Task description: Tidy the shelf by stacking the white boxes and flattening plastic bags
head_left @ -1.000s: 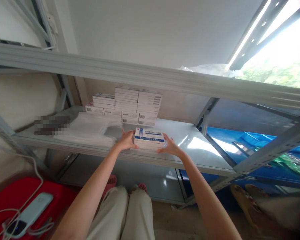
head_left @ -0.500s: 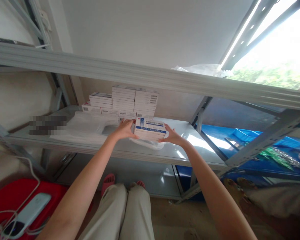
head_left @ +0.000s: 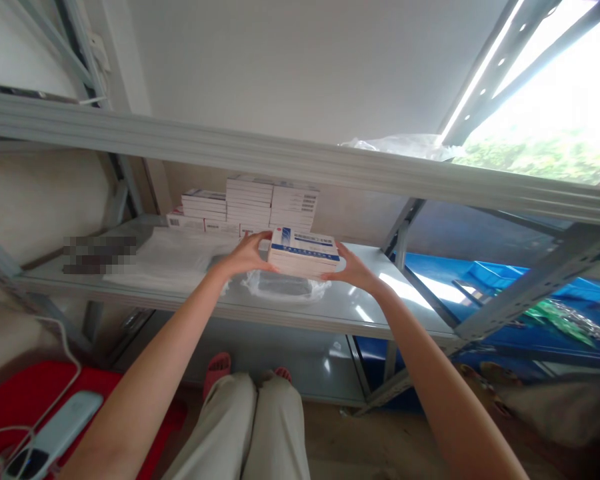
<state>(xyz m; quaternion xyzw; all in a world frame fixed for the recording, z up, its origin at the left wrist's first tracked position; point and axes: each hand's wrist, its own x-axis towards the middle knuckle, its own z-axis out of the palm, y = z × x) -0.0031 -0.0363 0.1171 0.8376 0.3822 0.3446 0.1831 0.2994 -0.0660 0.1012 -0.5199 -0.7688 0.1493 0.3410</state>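
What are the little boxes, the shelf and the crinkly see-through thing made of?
Boxes: probably thin printed cardboard, with sharp folded edges. Shelf: likely grey painted metal; it shines under the light. Wrapper: seemingly clear thin plastic, wrinkled and glossy.

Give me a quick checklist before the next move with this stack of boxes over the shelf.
1. Both hands on the stack: ok. The left hand and right hand press the two ends of the stack of boxes.
2. Stack off the shelf: ok, it is held above the surface.
3. Boxes aligned in the stack: ok, edges look flush.
4. Below the stack: not ok, a crumpled plastic wrap lies there.
5. Stacked boxes at the back: ok, they stand upright behind the held stack.
6. Firmness of the hold: cannot tell.
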